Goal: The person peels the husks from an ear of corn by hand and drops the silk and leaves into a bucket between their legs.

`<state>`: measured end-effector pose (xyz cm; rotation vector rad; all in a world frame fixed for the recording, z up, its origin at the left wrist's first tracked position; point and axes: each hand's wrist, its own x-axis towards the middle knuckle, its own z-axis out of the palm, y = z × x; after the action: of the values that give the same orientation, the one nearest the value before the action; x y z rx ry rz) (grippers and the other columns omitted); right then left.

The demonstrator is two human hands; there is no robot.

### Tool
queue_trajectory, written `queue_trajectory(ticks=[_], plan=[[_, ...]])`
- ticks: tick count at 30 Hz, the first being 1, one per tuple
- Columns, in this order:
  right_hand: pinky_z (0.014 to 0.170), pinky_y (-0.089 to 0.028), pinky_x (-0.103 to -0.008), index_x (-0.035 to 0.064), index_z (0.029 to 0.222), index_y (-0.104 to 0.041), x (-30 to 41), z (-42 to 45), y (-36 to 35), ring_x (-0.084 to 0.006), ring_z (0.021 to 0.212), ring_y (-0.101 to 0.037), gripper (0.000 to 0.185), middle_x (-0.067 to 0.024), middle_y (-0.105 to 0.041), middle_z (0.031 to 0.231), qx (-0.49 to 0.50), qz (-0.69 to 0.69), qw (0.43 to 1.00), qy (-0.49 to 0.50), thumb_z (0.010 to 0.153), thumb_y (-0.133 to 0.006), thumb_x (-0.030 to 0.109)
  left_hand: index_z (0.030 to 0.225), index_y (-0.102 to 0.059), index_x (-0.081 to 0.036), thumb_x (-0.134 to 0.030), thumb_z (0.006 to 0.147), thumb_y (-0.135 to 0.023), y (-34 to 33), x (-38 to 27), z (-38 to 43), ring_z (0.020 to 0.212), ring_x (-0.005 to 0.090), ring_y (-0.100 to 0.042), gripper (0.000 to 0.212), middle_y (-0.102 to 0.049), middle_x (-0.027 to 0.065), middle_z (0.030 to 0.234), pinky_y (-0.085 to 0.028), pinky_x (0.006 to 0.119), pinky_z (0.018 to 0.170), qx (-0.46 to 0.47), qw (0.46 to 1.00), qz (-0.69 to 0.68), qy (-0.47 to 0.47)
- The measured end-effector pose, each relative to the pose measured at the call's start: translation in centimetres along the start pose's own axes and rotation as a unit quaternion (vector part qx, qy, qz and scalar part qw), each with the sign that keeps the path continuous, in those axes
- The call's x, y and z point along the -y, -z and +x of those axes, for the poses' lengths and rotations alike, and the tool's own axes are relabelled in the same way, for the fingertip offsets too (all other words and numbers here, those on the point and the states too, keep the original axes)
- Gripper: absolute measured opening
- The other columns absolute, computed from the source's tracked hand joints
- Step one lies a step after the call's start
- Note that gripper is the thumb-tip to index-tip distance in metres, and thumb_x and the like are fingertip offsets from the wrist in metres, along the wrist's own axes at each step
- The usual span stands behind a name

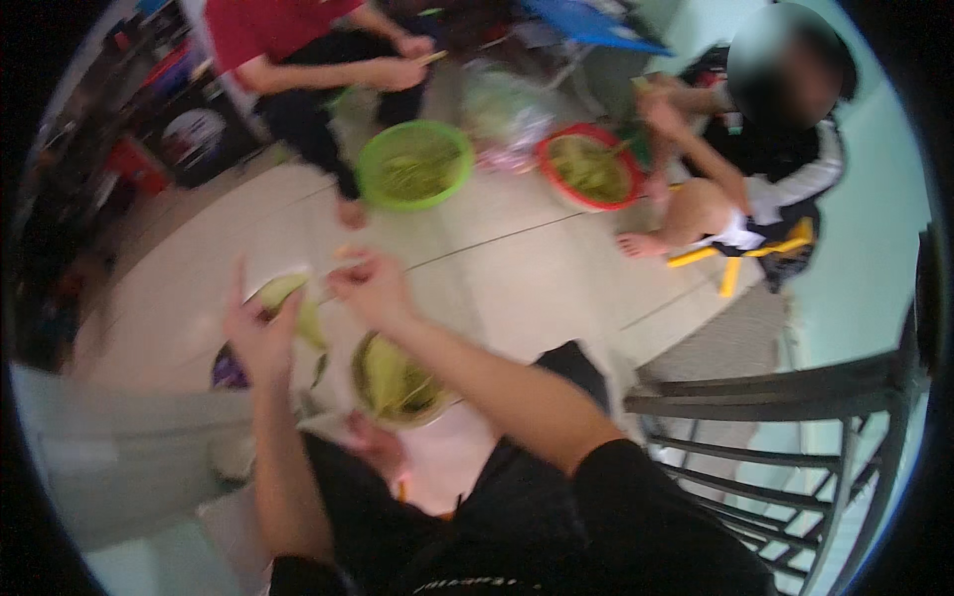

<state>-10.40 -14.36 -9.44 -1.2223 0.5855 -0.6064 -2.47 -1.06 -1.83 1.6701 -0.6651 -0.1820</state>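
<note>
My left hand (262,328) is raised over a pale container, its thumb and fingers spread around a yellow-green leafy piece (307,316); blur hides whether the fingers grip it. To its right is my right hand (373,287), fingers bent together, with a small pale yellowish bit (344,252) at the fingertips. Below my right forearm stands a round bowl (359,384) on the floor, near my foot, with yellow-green plant pieces (391,372) in it. A purple item (229,369) lies below and left of my left hand, partly hidden.
A green basket (471,160) and a red-rimmed basket (548,175) hold similar plant pieces. Between them is a clear plastic bag (503,108). Two seated people work behind the baskets. A dark metal railing (753,395) stands at right, a cluttered shelf (171,97) at upper left.
</note>
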Motion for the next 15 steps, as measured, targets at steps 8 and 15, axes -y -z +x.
queue_trajectory(ticks=[8,15], plan=[[0.071,-0.055,-0.0257,-0.0042,0.119,-0.059,2.5,-0.8,-0.4,-0.0136,0.078,-0.069,0.040,-0.0108,-0.073,0.087,-0.004,0.089,0.995,-0.038,0.081,-0.072,0.001,0.140,-0.044,0.003,0.008,0.087,-0.069,3.7,-1.5,2.2,0.106,0.0167,-0.065,0.059,-0.068,0.0115,0.112,-0.055,0.030,0.089,-0.120,0.978,-0.165,-0.037],[0.074,-0.056,-0.0318,0.0008,0.108,-0.069,0.3,0.4,1.9,-0.0194,0.077,-0.071,0.035,-0.0126,-0.075,0.089,-0.100,-0.139,0.983,-0.060,0.075,-0.074,0.010,0.133,-0.048,0.001,0.009,0.087,-0.068,5.3,-1.7,2.8,0.104,0.0187,-0.066,0.050,-0.067,0.0113,0.114,-0.056,0.031,0.089,-0.221,0.941,-0.255,-0.031]])
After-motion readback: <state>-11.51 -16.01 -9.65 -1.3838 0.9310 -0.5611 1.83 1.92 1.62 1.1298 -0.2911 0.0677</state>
